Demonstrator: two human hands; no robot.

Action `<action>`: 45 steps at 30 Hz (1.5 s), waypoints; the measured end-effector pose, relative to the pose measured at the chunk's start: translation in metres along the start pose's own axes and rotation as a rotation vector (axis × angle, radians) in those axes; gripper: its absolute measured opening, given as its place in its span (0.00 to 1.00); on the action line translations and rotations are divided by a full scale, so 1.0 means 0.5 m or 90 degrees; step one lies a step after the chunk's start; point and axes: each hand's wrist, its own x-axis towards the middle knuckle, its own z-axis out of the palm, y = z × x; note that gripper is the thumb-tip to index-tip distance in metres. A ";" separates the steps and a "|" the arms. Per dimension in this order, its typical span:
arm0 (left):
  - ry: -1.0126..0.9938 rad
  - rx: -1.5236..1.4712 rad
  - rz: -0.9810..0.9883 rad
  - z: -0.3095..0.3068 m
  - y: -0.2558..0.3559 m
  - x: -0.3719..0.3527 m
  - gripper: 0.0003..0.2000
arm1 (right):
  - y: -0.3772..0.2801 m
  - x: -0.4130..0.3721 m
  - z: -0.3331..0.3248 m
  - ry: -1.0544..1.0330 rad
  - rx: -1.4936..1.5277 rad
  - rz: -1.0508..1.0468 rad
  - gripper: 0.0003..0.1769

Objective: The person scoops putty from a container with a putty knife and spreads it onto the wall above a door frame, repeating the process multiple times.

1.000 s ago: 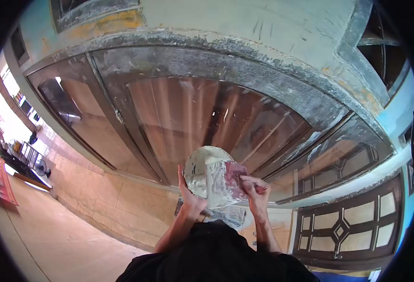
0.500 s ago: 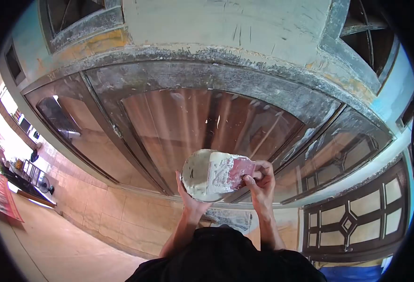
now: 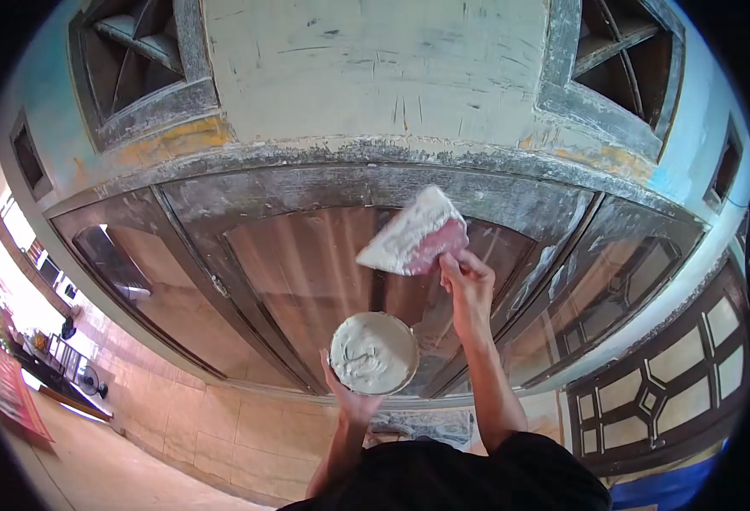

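A round bowl of whitish paste rests in my left hand, whose fingers wrap its left side and underside. Above and to the right of the bowl, my right hand pinches a pink scraper by its lower right corner. White paste coats much of the scraper's blade. The scraper is raised in front of the glass of a brown wooden door frame and stands apart from the bowl. Whether it touches the frame I cannot tell.
Above the frame is a pale patched wall between two vent openings with crossed bars. A dark panelled door stands at the right. At the left are a fan and a red cloth. Floor tiles lie below.
My right hand has lifted the scraper up and away from the bowl, which has come into full view and sits a little lower. The view has tilted up toward the wall.
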 end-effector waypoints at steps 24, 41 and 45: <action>0.020 0.031 0.015 -0.029 0.037 -0.001 0.32 | -0.026 0.095 0.091 0.057 -0.071 -0.118 0.10; 0.022 0.052 0.023 -0.026 0.045 -0.013 0.34 | -0.036 0.086 0.111 0.051 0.013 -0.075 0.09; 0.012 0.071 0.031 -0.022 0.040 -0.010 0.33 | -0.058 0.128 0.132 0.035 0.072 -0.120 0.09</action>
